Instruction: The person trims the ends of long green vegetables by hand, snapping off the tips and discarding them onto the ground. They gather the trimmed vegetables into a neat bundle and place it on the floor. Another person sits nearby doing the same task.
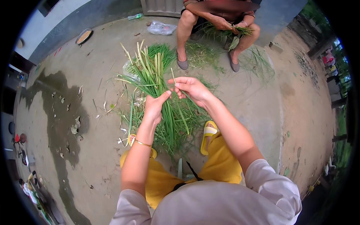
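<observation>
My left hand (155,106) is closed around a thick bunch of long green stalks with pale ends (153,76), probably garlic chives; the pale ends point away from me and the leaves hang towards my feet. Just right of the bunch, my right hand (188,89) pinches a thin single stalk (172,74) between thumb and fingers. Beneath both hands, loose green leaves (194,112) are spread over the concrete. Beyond the bunch lies a pile of green leaves (164,53), partly hidden by it, with clear plastic (130,69) at its left.
Opposite me a seated person holds a small green bunch (243,31) in both hands, feet beside scattered trimmings (201,54). A clear plastic bag (161,28), a green-labelled bottle (135,17) and a round tray (84,36) lie farther off. Wet concrete (60,112) stretches along the left.
</observation>
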Available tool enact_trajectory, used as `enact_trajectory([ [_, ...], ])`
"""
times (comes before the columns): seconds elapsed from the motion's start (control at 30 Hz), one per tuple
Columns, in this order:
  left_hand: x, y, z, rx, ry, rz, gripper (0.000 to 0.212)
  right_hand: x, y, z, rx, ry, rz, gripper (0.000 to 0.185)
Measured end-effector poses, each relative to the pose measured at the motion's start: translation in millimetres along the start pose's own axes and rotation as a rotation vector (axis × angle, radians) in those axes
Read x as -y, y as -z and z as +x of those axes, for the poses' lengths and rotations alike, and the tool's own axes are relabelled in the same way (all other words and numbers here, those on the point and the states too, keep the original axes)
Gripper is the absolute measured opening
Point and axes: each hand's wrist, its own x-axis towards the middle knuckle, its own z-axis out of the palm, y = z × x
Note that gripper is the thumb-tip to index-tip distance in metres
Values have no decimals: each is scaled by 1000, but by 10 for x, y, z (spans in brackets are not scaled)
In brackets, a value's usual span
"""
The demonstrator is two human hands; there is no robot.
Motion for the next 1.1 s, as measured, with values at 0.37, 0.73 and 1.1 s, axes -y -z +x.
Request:
enact_trajectory([
  [0.37,-37,122,64,156,6,104,13,-96,-16,-46,22,12,-198,14],
  [0.73,-60,299,160,67,67,-88,20,2,124,-69,264,-96,107,9],
  [1.1,-62,239,151,-219,-95,60,18,33,37,-115,268,-7,234,12],
])
